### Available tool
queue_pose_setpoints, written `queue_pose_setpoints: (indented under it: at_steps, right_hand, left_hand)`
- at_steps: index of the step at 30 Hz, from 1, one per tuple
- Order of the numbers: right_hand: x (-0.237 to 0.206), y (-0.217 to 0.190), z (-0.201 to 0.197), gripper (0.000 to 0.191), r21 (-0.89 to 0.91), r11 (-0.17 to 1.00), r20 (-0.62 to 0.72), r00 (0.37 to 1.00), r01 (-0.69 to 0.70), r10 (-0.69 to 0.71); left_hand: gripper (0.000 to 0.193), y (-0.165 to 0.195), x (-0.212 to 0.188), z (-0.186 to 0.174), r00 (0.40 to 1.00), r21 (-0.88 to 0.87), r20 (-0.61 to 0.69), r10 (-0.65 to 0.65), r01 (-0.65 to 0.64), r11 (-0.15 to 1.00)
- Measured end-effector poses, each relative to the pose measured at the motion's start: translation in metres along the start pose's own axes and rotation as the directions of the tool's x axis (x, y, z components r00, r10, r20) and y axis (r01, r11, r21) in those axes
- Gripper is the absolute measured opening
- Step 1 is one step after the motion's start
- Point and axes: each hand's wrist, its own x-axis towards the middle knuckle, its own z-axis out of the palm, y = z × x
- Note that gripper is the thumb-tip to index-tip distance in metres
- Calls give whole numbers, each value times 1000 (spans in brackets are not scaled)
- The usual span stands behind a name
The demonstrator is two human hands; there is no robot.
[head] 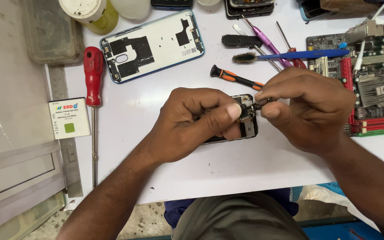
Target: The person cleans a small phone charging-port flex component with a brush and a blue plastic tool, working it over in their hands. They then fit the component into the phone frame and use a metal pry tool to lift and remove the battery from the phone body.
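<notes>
The opened phone (247,126) lies near the middle of the white counter (227,164), dark and glossy, its back removed so that black shields and small metal parts show at its upper end; most of its body is hidden under the fingers. The left hand (192,122) is closed around the phone, thumb pressed flat against its upper edge. The right hand (310,109), just right of the phone, pinches a small dark metal part (262,103) between thumb and forefinger, right at the phone's top corner; whether that part is attached to the phone cannot be told.

Above the phone and slightly left lies a detached back cover (153,45), white inside with a blue rim and black patches. A black-and-orange screwdriver (235,78) lies just above the phone, its tip running behind the right hand. Well left of the phone sits a red-handled screwdriver (93,89) with a long shaft, and beyond it a white phone battery (69,118). Above and right of the phone are a blue-handled brush (290,55) and a purple-handled tool (267,42). A green and red circuit board (374,84) fills the counter's edge far right of the phone.
</notes>
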Motion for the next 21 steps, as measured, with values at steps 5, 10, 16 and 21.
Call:
queue_pose_setpoints:
  at_steps: [5, 10, 16, 21]
  right_hand:
    - [-1, 0, -1, 25, -15, 1000, -15, 1000, 12, -12]
    - [1, 0, -1, 25, 4, 1000, -15, 1000, 16, -16]
    - [3, -3, 1, 27, -3, 1000, -5, 1000, 3, -3]
    - [4, -3, 2, 25, -24, 1000, -4, 1000, 15, -15]
  left_hand:
    - [30, -1, 2, 1, 1000, -63, 22, -11, 12, 998]
    - [25, -3, 5, 1, 999, -85, -1, 40, -40, 996]
    - [29, -2, 2, -1, 992, -48, -71, 102, -106, 993]
    - [34, -3, 3, -1, 985, -61, -92, 147, -153, 986]
